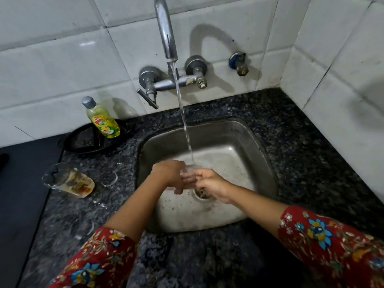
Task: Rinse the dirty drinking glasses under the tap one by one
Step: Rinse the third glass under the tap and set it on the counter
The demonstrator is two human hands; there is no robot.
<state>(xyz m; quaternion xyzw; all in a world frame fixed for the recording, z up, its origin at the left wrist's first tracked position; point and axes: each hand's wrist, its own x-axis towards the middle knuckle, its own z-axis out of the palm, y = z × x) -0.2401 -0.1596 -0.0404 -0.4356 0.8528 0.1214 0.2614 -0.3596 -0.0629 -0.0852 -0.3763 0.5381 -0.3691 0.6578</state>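
Left hand (169, 175) and right hand (209, 185) are both wrapped round a clear glass (188, 172), right under the stream (185, 125) over the sink (264, 142). Wet glass is slick, so I reckon a loose squeeze drops it into the steel. A sleeve could also knock the dirty glass (66, 179) on the left counter.

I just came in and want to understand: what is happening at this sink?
A person's left hand and right hand hold a clear glass under the running tap, over the sink. Another glass with brown residue waits on the counter to the left, not yet rinsed.
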